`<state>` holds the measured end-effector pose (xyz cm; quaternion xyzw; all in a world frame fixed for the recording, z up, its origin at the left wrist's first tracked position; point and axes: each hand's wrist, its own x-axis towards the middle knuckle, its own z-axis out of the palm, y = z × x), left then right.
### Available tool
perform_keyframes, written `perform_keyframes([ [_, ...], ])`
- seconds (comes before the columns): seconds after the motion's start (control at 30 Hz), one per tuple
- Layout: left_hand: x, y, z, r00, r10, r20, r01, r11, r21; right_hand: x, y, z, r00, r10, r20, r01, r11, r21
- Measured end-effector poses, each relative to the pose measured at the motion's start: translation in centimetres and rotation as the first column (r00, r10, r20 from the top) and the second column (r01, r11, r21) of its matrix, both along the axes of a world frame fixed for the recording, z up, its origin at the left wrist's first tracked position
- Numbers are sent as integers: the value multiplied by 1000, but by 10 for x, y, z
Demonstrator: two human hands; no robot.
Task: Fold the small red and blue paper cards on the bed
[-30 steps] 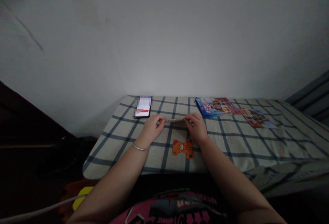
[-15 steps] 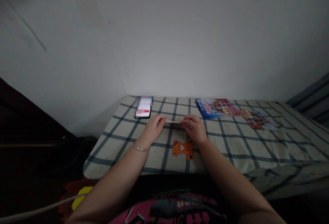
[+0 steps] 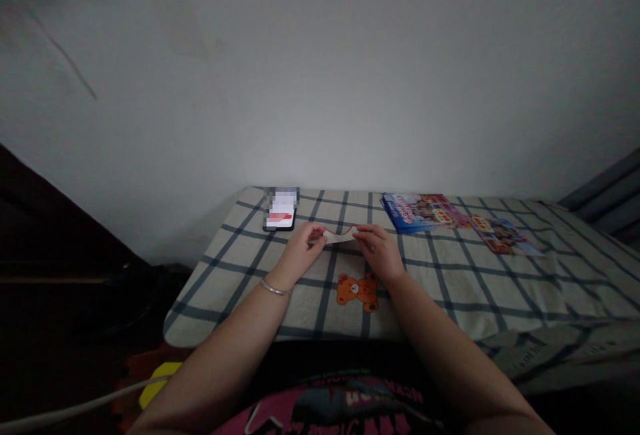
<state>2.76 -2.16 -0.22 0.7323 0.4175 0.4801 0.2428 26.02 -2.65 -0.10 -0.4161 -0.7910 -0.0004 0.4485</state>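
Between my hands, over the middle of the checked cloth, is a narrow strip of white paper (image 3: 341, 236) with a reddish upper edge. It sags in a shallow curve. My left hand (image 3: 304, 248) pinches its left end between thumb and fingers, and a silver bangle circles that wrist. The right end is pinched by my right hand (image 3: 379, 252). What is on the far face of the paper is hidden from me. Below the strip, an orange teddy bear picture (image 3: 357, 292) shows on the cloth, between my forearms.
A phone (image 3: 281, 210) with a lit screen lies beyond my left hand. Colourful printed booklets (image 3: 417, 212) are stacked at the back right, with another printed sheet (image 3: 503, 234) beside them. The checked tablecloth (image 3: 225, 292) reaches back to a pale wall (image 3: 320, 88).
The paper strip was nearly flat and straight; now it bends downward in the middle and shows more of its white face and a red edge. Both hands keep their pinch.
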Motion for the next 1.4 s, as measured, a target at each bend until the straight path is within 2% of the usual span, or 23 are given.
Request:
perform_keyframes([
  [0.13,5,0,-3,994,-36,107,42,997,-57,0,1,-2,1000,9,-29,-11,999,-40],
  [0.27,8,-2,-2,987,-51,155,57,998,-34,-1,0,-2,999,8,-40,-10,998,-57],
  [0.37,8,0,-5,990,-29,140,32,999,-21,-2,0,-3,999,1,-52,-5,997,-72],
  [0.53,6,5,-12,986,1,168,14,996,-85,-2,3,-5,997,-19,-80,8,991,-135],
  [0.67,6,5,-10,986,13,164,10,991,-137,-2,4,-5,999,7,-43,-16,978,-209],
  [0.87,7,-1,-4,970,-112,217,150,974,-169,-3,2,-3,999,-14,-49,0,963,-269],
  [1.0,9,-7,-1,971,-219,100,230,966,-120,-4,1,-3,994,-30,-104,2,967,-256],
  [1.1,11,-12,3,977,-214,11,214,976,-37,-3,0,0,995,-8,-104,-17,972,-234],
  [1.2,12,-16,9,984,-153,-93,160,985,72,-3,-2,5,993,42,-109,-64,976,-207],
  [1.3,9,-17,14,977,-30,-210,71,979,190,-3,-4,8,989,49,-139,-71,986,-154],
  [1.4,5,-14,15,973,68,-222,-14,971,239,-3,-5,8,982,22,-187,-41,994,-102],
])
